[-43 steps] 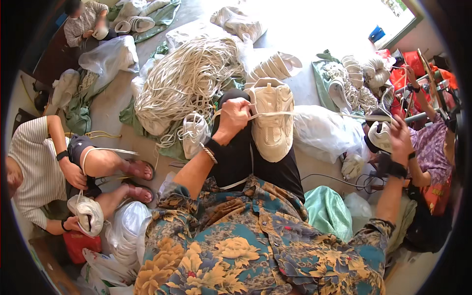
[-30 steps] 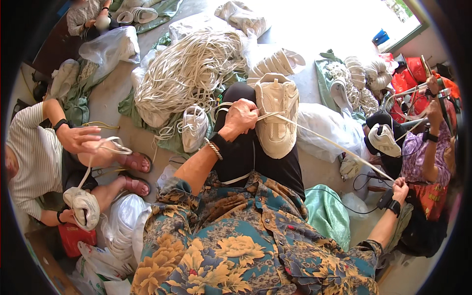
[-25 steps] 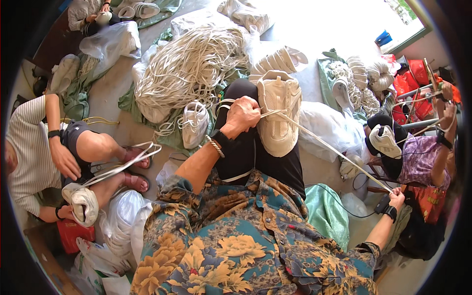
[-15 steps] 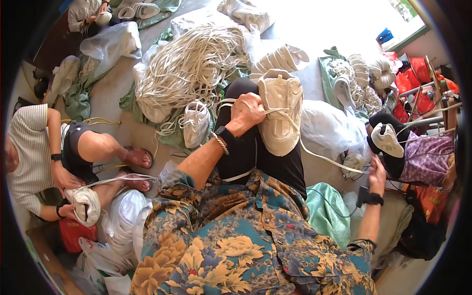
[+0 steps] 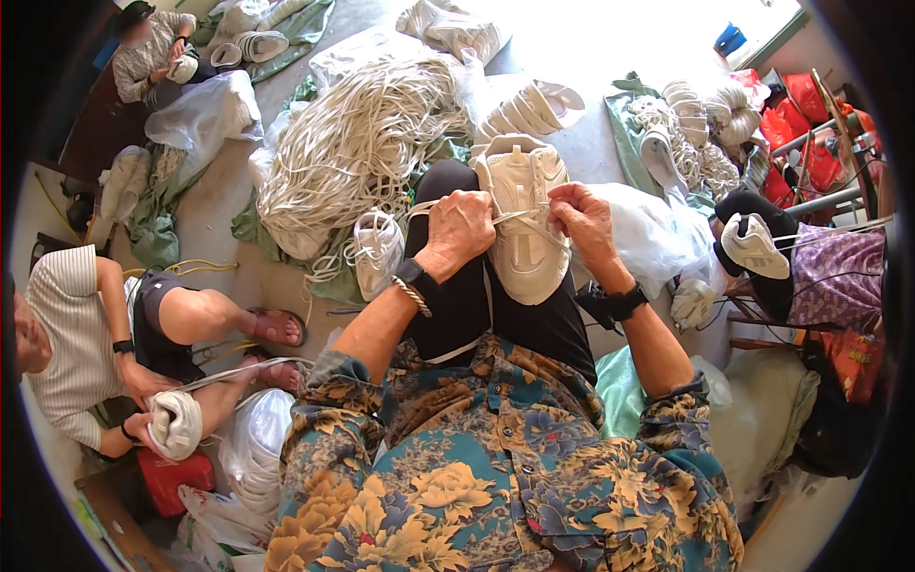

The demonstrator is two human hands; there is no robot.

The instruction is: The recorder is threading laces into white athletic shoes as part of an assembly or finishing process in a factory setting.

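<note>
A cream sneaker [image 5: 525, 221] lies toe-away on my right thigh, over black trousers. My left hand [image 5: 458, 227] grips its left side and pinches a white lace [image 5: 508, 215] at the eyelets. My right hand [image 5: 583, 217] is closed on the other end of that lace at the shoe's right side. Both wrists carry bands: a bracelet and a dark watch on the left, a black watch on the right.
A big heap of white laces [image 5: 355, 153] and another sneaker [image 5: 378, 250] lie left of my knee. A seated person [image 5: 86, 343] at left holds a shoe [image 5: 177, 424]. Another person [image 5: 810, 276] at right works on a shoe [image 5: 753, 246]. Plastic bags surround me.
My right hand, which was stretched far out to the right pulling the lace taut, has come back to the sneaker. My left hand stayed on the shoe.
</note>
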